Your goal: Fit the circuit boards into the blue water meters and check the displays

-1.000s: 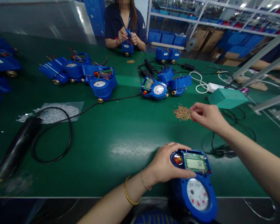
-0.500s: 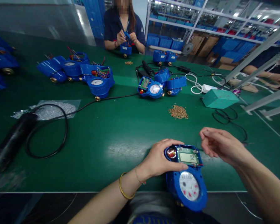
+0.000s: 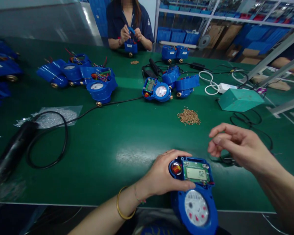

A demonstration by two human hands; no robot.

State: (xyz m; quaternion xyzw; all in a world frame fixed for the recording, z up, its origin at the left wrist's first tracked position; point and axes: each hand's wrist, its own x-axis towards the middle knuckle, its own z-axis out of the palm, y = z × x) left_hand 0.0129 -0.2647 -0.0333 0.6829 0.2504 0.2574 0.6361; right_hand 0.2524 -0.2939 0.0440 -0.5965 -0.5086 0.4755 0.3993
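The left hand (image 3: 165, 174) sits in the lower middle of the frame. Its forearm rises from the bottom edge, with a thin gold bangle (image 3: 122, 209) on the wrist. The hand is clasped on the upper left side of a blue plastic water meter (image 3: 196, 202) that has a white round dial and a small grey display. The fingers arch over the top edge beside a red button, and the thumb lies along the body just below the display. The meter rests at the near edge of the green table mat (image 3: 127, 137), with its dial end hanging over the edge toward the bottom of the frame.

The right hand (image 3: 235, 145) hovers at middle right, its forearm entering from the lower right corner. It is just above and to the right of the meter and does not touch it. The index finger is stretched toward the left, and the other fingers curl loosely around the thumb. Whether anything small is pinched there cannot be told.

A heap of small brass screws (image 3: 188, 117) lies right of centre, well apart from both hands, and a teal box (image 3: 238, 99) lies beyond it. A coiled black cable (image 3: 46, 140) lies at left.
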